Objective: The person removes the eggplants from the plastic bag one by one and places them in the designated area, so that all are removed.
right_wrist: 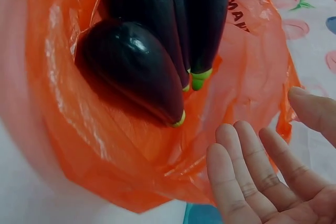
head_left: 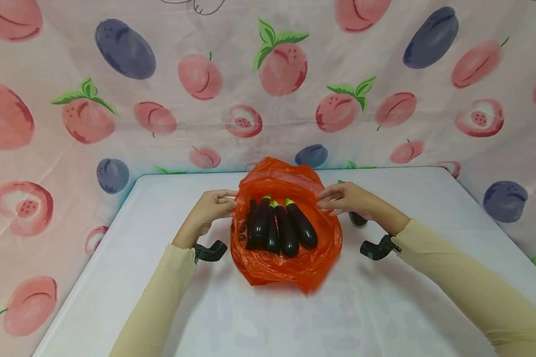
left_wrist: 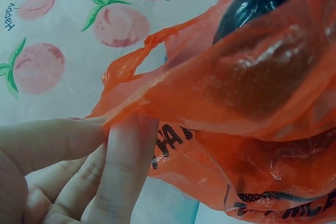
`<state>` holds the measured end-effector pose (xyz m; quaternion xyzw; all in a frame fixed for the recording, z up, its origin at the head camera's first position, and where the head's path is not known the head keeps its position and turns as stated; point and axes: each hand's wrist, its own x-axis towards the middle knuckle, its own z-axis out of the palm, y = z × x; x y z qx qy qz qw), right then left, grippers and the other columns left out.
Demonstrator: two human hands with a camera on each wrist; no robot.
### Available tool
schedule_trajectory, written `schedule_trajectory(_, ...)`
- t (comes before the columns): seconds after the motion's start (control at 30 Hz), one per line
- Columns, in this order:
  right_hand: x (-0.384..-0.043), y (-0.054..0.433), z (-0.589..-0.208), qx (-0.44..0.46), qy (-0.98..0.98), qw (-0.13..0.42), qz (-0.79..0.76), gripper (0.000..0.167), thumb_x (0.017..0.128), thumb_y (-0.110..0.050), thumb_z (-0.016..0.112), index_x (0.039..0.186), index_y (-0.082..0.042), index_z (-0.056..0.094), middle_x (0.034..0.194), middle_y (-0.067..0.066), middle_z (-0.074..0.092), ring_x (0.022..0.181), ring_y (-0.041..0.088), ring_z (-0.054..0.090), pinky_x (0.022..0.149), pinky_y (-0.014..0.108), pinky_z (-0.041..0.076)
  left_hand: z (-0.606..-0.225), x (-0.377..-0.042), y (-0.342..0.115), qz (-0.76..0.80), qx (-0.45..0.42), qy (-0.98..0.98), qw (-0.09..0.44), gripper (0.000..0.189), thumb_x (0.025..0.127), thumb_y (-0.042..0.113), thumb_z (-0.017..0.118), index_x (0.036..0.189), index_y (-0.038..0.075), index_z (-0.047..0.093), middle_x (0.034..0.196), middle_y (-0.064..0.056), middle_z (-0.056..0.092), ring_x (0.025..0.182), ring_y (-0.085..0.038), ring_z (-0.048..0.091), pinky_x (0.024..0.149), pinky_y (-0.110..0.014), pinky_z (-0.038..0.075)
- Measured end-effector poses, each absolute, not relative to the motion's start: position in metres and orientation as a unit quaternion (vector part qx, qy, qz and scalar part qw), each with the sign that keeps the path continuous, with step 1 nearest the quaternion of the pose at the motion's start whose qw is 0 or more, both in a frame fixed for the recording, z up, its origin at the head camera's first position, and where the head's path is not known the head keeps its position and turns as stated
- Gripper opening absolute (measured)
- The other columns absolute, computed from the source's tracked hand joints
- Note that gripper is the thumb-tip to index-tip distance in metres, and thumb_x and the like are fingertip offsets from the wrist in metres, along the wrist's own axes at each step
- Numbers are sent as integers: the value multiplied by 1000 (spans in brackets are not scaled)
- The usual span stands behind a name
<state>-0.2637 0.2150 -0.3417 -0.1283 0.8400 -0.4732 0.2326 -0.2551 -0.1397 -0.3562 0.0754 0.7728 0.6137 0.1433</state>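
An orange plastic bag (head_left: 290, 267) lies spread open on the white table, with several dark purple eggplants (head_left: 298, 225) side by side inside, green stem ends toward the far side. At the bag's left rim my left hand (head_left: 211, 209) pinches the thin plastic between thumb and finger, plain in the left wrist view. My right hand (head_left: 349, 199) is at the opposite rim; its fingers (right_wrist: 252, 156) are fairly straight and spread, with the thumb apart, beside the bag's inner side. Another eggplant (head_left: 358, 218) lies on the table, mostly hidden behind the right hand.
The white table (head_left: 161, 292) reaches to a fruit-print cloth (head_left: 152, 89) hanging behind it. Black wrist-worn devices sit on the left wrist (head_left: 211, 251) and the right wrist (head_left: 376, 248). Dark lettering (left_wrist: 173, 140) marks the bag.
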Motion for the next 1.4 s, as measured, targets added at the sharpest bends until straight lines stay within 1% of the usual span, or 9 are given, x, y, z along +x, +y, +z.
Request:
schedule_trajectory(0.2,-270,205,-350,-121,833,251,-478,46,91,-16,61,129,8,48,125,28,56,110,36,61,91,44,52,-355,-254,-139,611,72,775,145,40,92,7,57,129,-6,50,109,-17,67,76,-4,65,79,-27,57)
schedule_trajectory(0.37,-272,199,-354,-115,829,263,-479,46,92,-15,59,130,8,47,126,28,56,109,33,62,90,41,53,-353,-254,-138,607,69,778,145,40,92,7,57,130,-5,50,108,-16,68,76,-4,65,78,-26,57)
schedule_trajectory(0.53,-273,195,-355,-116,831,271,-472,46,93,-14,57,131,9,45,125,27,57,108,32,63,90,42,53,-352,-254,-138,607,69,778,146,41,92,7,57,130,-6,49,106,-16,69,75,-4,65,77,-26,57)
schedule_trajectory(0.6,-274,193,-356,-115,832,273,-469,46,94,-15,56,131,10,44,125,27,57,108,32,63,91,42,52,-352,-255,-138,608,66,777,147,41,92,7,57,130,-6,50,104,-14,70,75,-4,65,77,-25,57)
schedule_trajectory(0.8,-280,188,-362,-86,832,281,-471,48,93,-14,57,131,10,44,123,26,58,108,32,63,92,43,51,-354,-255,-138,608,70,777,147,40,92,8,57,129,-6,50,108,-17,69,76,-4,65,79,-26,57)
schedule_trajectory(0.9,-282,184,-365,-73,833,282,-471,47,92,-14,58,130,11,45,122,26,58,107,31,63,92,41,51,-354,-255,-138,611,71,774,148,40,92,7,57,129,-7,50,105,-14,70,75,-3,65,78,-25,57)
schedule_trajectory(1.1,-285,179,-370,-61,834,284,-470,48,91,-13,60,129,13,45,120,26,58,106,31,63,93,42,50,-354,-256,-137,618,70,769,149,40,92,6,56,130,-7,50,95,-4,70,74,-3,65,75,-22,57)
schedule_trajectory(1.27,-287,177,-376,-48,835,288,-467,48,90,-14,61,128,11,47,118,24,59,102,27,65,93,41,51,-356,-256,-137,615,71,772,148,41,92,7,57,129,-7,50,95,-4,71,74,-3,65,75,-23,57)
schedule_trajectory(1.4,-287,176,-381,-38,830,295,-473,48,90,-14,62,128,11,47,121,25,57,98,24,66,92,40,52,-356,-256,-137,614,73,771,150,41,92,7,57,130,-7,49,97,-5,71,75,-3,64,76,-23,57)
